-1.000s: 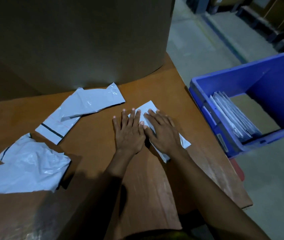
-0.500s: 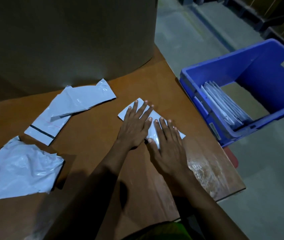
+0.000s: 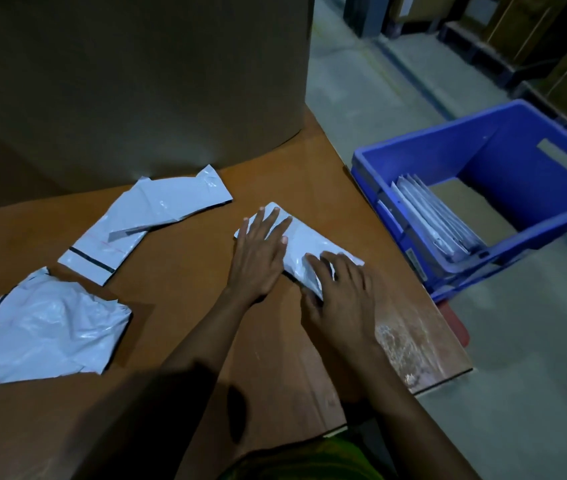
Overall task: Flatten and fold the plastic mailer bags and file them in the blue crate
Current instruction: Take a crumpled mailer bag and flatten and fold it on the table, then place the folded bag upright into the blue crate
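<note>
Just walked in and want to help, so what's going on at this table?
A person handles a folded mailer bag on the table: the left hand presses its far end flat while the fingers of the right hand curl over its near end. An unfolded mailer bag and a crumpled mailer bag lie to the left. The blue crate beside the table holds several filed bags.

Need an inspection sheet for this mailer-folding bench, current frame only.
Surface: wooden table, worn patch near its right corner.
Job's things: folded mailer under both hands; long mailer and crumpled mailer to the left, not yet folded; blue crate off the table's right edge, filed mailers standing inside.
Clutter: large cardboard box at the table's back.
Hands: left hand flat on the folded mailer; right hand on its near end, grip unclear.
Cables: nothing seen.
Surroundings: concrete floor, pallets beyond.
</note>
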`<state>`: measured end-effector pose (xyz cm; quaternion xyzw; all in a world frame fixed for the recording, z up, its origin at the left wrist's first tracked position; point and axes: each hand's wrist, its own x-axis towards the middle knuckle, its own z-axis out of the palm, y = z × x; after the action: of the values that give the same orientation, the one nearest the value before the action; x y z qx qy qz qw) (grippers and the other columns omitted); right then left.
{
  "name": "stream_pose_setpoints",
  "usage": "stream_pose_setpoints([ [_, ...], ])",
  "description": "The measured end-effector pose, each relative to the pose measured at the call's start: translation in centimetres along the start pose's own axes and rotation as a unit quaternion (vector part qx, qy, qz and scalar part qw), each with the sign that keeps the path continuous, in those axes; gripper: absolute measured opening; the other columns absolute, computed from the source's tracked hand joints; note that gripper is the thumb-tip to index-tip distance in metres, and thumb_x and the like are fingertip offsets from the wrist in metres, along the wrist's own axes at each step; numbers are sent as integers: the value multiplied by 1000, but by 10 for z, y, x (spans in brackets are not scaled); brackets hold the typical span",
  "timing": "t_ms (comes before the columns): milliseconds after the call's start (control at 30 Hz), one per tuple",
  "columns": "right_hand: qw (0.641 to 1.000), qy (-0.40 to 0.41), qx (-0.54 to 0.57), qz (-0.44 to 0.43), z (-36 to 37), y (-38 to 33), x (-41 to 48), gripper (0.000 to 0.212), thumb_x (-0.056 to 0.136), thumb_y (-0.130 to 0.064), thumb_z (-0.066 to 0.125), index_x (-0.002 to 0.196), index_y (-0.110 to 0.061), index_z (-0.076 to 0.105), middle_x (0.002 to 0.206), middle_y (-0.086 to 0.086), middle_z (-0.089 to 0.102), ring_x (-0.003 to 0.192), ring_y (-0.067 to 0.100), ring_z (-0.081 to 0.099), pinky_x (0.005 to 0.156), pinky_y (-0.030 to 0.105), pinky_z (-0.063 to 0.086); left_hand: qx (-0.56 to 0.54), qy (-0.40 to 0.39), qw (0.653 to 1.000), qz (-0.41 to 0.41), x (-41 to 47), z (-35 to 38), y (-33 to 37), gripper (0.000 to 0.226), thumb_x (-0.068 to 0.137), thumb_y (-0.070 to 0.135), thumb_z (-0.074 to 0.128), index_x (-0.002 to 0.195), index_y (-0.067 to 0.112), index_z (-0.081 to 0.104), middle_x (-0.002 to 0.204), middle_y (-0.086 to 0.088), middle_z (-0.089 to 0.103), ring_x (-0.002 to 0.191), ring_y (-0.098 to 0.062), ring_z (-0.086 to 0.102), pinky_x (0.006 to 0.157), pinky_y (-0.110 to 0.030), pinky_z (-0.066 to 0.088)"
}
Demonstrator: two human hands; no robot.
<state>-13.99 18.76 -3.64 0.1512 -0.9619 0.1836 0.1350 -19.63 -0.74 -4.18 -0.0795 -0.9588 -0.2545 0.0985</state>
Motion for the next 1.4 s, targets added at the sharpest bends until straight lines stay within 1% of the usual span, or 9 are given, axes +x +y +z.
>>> stream_pose_setpoints([
  [167, 998, 38, 36, -20, -6, 22, 4, 41, 90, -22, 70, 131, -15, 68, 132, 9, 67, 119, 31, 62, 94, 47, 53, 22, 45, 998, 49, -33, -16, 5, 68, 72, -3, 56, 137, 19, 62, 149, -5, 55, 141, -25, 41, 113, -42, 27],
  [267, 997, 45, 57, -31, -19, 27, 10, 42, 93, -27, 65, 134, -18, 66, 130, 6, 67, 118, 27, 62, 91, 46, 54, 95, 56, 990, 85, -22, -23, 4, 62, 76, -4, 69, 133, 19, 63, 141, -5, 60, 134, -27, 45, 107, -44, 33],
  [367, 998, 31, -43, -26, -29, 27, 14, 51, 93, -45, 69, 140, -27, 59, 133, 0, 64, 120, 23, 58, 88, 42, 45, 105, 86, 981, 137, -3, -30, 7, 47, 77, -7, 73, 118, 15, 70, 122, -6, 69, 120, -31, 54, 97, -49, 40],
  [500, 997, 58, -43, -21, -42, 29, 31, 44, 92, -30, 74, 134, -23, 64, 121, 2, 70, 108, 25, 64, 83, 43, 49, 110, 102, 970, 190, 21, -52, 17, 30, 81, 9, 67, 109, 13, 74, 107, -5, 73, 111, -31, 59, 95, -46, 35],
  [700, 991, 117, -51, -37, -74, 38, 59, 44, 90, -42, 76, 127, -20, 70, 104, 1, 74, 88, 25, 70, 67, 37, 52, 95, 57, 967, 231, 61, -78, 62, 36, 82, -1, 70, 113, 18, 73, 111, -2, 71, 116, -29, 58, 104, -49, 30],
  [900, 970, 236, -34, 37, -126, 84, 92, 30, 91, -40, 70, 114, -22, 74, 91, 5, 73, 80, 28, 68, 61, 36, 50, 75, 216, 943, 241, 112, -77, 133, 45, 91, 17, 65, 136, 16, 64, 148, -4, 57, 140, -28, 46, 116, -42, 25],
  [1067, 959, 252, -34, 124, -163, 153, 123, 30, 87, -42, 67, 110, -25, 73, 91, 3, 75, 82, 33, 69, 61, 38, 49, 13, 228, 956, 182, 142, -26, 183, 53, 94, 18, 61, 147, 14, 54, 157, -6, 47, 143, -28, 40, 115, -41, 28],
  [1267, 962, 23, -45, 269, -173, 248, 159, 30, 89, -32, 68, 114, -17, 61, 109, 18, 70, 100, 45, 64, 72, 43, 43, -4, 73, 985, 157, 179, 66, 205, 41, 87, 13, 66, 128, 11, 67, 134, -12, 63, 128, -34, 52, 103, -50, 41],
  [1400, 951, -78, -59, 293, -147, 291, 175, 30, 89, -20, 65, 115, -6, 56, 115, 25, 64, 108, 48, 60, 78, 47, 46, 79, -158, 982, 63, 206, 102, 232, 60, 97, 35, 62, 150, 14, 44, 153, -9, 45, 142, -30, 35, 112, -48, 30],
])
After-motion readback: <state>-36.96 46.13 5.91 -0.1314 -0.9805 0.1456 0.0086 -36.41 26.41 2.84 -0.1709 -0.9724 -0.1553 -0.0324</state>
